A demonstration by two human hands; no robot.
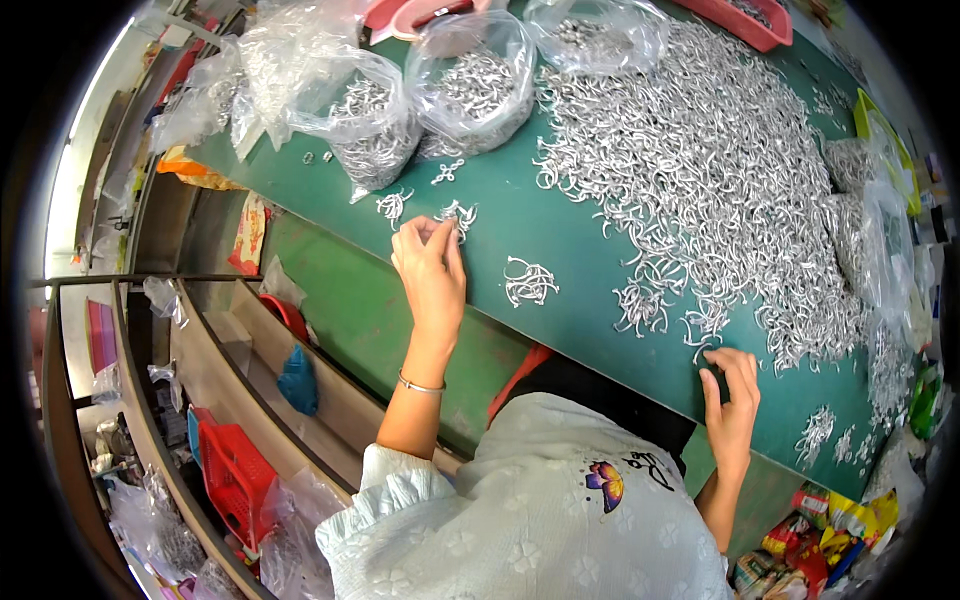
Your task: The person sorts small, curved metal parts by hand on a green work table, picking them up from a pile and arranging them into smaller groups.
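Note:
My left hand (pixel 432 275) is over the table near its front edge, thumb and fingers pinched together at a small pile of curved silver metal pieces (pixel 462 214). What lies between those fingertips is too small and hidden to make out. Two similar small piles sit close by, one (pixel 393 206) to the left and one (pixel 529 282) to the right. My right hand (pixel 732 402) rests at the near edge of a large heap of the same hook-like pieces (pixel 690 150). Its thumb and index finger are apart, with the index fingertip at a loose curved metal piece (pixel 701 352).
Clear plastic bags of metal pieces (pixel 372 130) stand along the back left of the green table (pixel 590 315). Pink trays (pixel 745 22) are at the far side. Shelving with a red basket (pixel 235 480) is at lower left; colourful packets (pixel 800 550) lie at lower right.

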